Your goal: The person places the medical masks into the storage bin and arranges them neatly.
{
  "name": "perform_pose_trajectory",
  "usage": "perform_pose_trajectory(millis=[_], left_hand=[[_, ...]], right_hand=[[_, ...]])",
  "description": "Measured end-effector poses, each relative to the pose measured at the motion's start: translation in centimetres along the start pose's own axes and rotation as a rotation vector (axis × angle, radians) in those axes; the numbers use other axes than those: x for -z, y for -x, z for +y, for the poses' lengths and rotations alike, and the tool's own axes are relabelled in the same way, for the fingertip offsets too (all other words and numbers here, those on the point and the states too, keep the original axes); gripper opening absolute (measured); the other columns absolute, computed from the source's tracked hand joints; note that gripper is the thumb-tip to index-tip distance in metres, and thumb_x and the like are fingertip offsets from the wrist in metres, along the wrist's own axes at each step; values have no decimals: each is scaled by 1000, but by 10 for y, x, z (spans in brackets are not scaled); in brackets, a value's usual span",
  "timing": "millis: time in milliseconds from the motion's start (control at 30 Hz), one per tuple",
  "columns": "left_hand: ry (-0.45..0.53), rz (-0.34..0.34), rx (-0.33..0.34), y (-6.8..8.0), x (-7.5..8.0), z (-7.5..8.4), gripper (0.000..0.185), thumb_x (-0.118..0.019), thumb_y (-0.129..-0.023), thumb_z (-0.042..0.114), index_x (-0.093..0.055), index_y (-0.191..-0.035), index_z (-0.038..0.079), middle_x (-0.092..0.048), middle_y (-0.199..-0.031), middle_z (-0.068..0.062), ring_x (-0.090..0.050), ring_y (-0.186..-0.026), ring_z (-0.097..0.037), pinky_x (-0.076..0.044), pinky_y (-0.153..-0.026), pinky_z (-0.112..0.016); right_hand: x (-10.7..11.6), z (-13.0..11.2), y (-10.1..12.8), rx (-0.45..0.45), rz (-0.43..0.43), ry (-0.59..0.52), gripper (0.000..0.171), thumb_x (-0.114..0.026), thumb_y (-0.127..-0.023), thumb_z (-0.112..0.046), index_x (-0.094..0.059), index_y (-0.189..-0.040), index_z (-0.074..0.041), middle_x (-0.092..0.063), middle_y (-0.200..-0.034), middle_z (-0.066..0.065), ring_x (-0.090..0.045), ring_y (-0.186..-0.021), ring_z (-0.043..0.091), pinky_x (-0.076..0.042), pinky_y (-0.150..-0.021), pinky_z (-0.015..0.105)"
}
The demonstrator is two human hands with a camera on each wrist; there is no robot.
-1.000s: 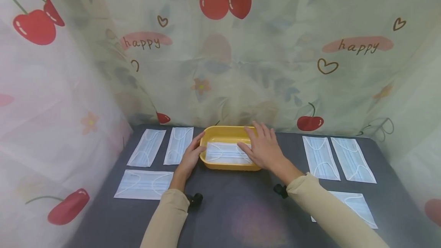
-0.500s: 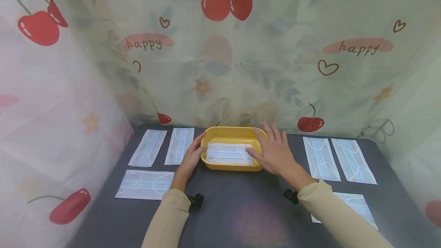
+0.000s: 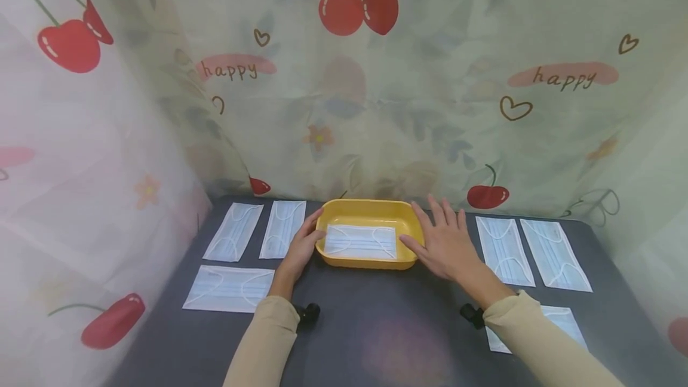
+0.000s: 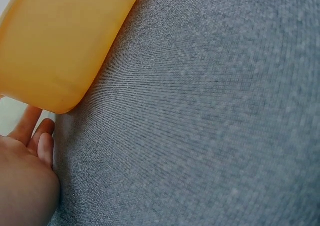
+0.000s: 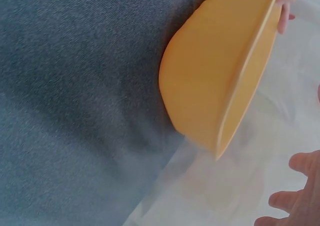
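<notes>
On grey woven cloth (image 3: 376, 327): glossy yellow oblong tray (image 3: 371, 211), pleated mask (image 3: 361, 242) inside; left hand (image 3: 301, 248) steadying rim, right hand (image 3: 443, 243) flat, both grips apart.

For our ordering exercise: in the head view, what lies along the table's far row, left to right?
Two pale blue face masks → left hand → yellow plastic tray → right hand → two more masks.

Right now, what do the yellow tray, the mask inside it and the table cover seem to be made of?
The yellow tray looks like moulded plastic: smooth, evenly coloured, with rounded corners and a thin rim. The mask in it seems to be non-woven fabric, pale blue, pleated, with thin white ear loops. The table cover appears to be grey woven cloth; the left wrist view shows a fine, matte weave.
</notes>
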State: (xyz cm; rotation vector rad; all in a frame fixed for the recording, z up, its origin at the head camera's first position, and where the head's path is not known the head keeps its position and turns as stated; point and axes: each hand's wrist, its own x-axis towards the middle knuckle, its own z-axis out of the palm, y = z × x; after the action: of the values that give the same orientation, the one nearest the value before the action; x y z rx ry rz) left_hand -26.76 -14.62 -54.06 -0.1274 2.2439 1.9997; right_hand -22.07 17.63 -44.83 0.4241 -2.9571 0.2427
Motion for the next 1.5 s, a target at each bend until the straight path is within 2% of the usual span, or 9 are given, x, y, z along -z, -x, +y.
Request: perform_pose_trajectory(millis=[467, 767, 1167, 1500], left_hand=[[-13, 7, -6, 1, 0, -1, 57, -53, -100, 19, -43, -154, 36, -43, -162, -9, -37, -152, -30, -24, -127, -53], [-19, -1, -3, 0, -2, 0, 56, -53, -101, 20, -43, -153, 38, -42, -162, -8, -38, -151, -30, -25, -127, -54], [-25, 9, -2, 1, 0, 0, 56, -53, -100, 21, -43, -153, 38, -42, -162, -8, -37, -152, -30, -24, -127, -54], [-24, 6, -10, 2, -1, -2, 56, -54, -101, 22, -43, -153, 39, -43, -162, -7, -37, -152, -29, -25, -127, -54]], right_hand=[[3, 21, 14, -57, 11, -2, 81, -54, -97, -60, -32, -160, -15, -21, -167, 25, -16, -153, 52, -14, -119, 77], [0, 42, 26, -114, 20, -5, 85, -52, -95, -64, -31, -160, -12, -19, -166, 28, -14, -152, 55, -13, -117, 78], [18, 55, 42, -138, 40, -26, 86, -48, -96, -66, -30, -160, -11, -18, -166, 30, -15, -150, 56, -11, -116, 80], [27, 65, 55, -144, 34, -44, 85, -52, -97, -62, -29, -160, -10, -18, -165, 31, -13, -150, 57, -14, -114, 81]])
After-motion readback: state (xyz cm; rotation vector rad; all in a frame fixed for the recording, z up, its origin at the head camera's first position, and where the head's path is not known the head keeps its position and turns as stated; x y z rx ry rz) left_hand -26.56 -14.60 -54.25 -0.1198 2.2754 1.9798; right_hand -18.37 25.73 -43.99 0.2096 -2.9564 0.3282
